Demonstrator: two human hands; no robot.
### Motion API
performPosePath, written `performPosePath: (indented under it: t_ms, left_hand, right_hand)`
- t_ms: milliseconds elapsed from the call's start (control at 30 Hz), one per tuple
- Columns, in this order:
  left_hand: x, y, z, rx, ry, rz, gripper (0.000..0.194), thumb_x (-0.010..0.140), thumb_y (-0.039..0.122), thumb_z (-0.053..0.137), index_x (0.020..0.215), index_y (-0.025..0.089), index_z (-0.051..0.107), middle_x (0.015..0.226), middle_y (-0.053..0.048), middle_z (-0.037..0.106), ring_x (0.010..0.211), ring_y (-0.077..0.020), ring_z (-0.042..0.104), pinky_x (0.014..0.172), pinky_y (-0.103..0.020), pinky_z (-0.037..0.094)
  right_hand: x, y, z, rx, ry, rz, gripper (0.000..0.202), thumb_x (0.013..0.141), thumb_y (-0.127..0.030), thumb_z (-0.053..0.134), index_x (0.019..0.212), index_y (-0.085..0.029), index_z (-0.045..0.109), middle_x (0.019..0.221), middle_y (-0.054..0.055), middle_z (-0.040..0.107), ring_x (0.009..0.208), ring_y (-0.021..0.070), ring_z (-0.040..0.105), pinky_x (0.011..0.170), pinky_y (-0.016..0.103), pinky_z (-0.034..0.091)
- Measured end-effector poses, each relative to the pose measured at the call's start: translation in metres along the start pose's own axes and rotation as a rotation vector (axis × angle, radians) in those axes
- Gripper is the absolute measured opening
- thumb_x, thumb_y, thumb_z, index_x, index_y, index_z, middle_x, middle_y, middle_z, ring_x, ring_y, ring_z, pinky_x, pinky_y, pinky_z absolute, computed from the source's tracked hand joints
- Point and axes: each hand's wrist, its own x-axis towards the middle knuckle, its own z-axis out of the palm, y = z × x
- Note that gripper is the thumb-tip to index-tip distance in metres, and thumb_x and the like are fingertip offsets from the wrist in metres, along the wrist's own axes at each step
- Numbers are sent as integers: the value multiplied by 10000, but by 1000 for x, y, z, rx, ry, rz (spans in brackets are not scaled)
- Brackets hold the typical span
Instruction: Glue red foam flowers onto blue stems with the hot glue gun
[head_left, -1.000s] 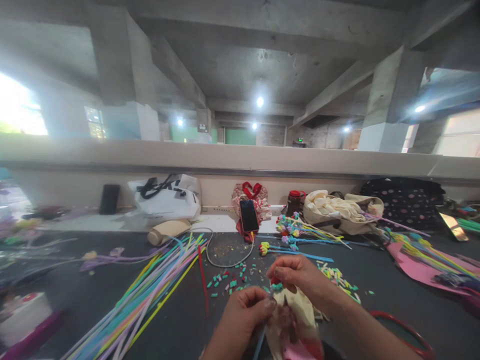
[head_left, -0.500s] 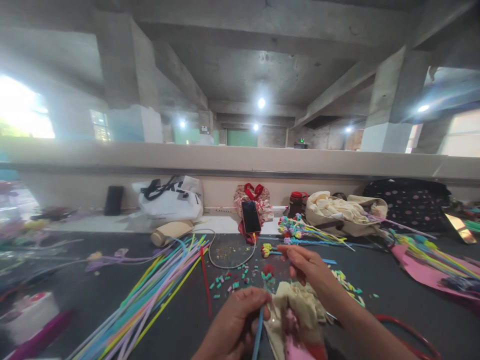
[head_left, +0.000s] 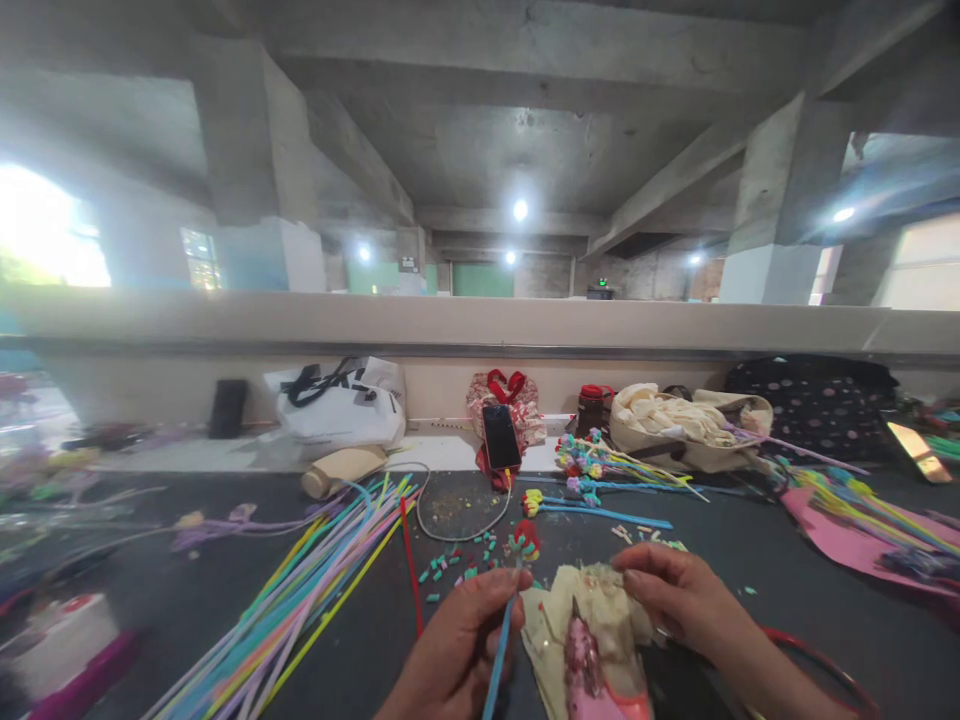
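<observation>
My left hand [head_left: 469, 630] is closed round a thin blue stem [head_left: 499, 655], which carries a small red and green flower head [head_left: 526, 541] at its top. My right hand [head_left: 679, 595] has thumb and forefinger drawn together at the far right edge of a crumpled cream cloth [head_left: 551, 625]; whatever the fingertips hold is too small to make out. Between the hands a pink glue gun [head_left: 585, 655] lies on this cloth, nozzle pointing away from me. Small green and red pieces [head_left: 471, 573] are scattered just beyond my left hand.
Left lies a bundle of coloured sticks [head_left: 300, 600] beside a red stick [head_left: 412, 570]. Finished-looking flowers on stems [head_left: 600, 510] lie ahead. A phone [head_left: 501, 437] with a cable leans on a patterned bag [head_left: 534, 395]. Pink sheet [head_left: 832, 530] is at right.
My right hand has moved down and toward me, from near the flowers at the back to the cloth's edge. The flower head in my left hand has shifted slightly left.
</observation>
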Motion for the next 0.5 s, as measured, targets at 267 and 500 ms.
performPosePath:
  t_ms: [267,500]
  left_hand:
    - [-7,-4,10,171,63,39,207,557,164,742,596,124,542,457,31,553,332,-29,478,316,-80,343]
    - [-8,-6,12,212,181,35,246,502,146,768,627,139,557,510,22,581,436,-80,569,402,-129,452]
  right_hand:
    - [0,-15,-48,-113,226,-116,235,678,-393,595,692,-158,580,430,-74,424,371,61,334,374,194,215]
    - [23,-20,-66,-178,301,-167,238,679,-394,553,692,-156,555,406,-96,359,355,53,275,367,188,214]
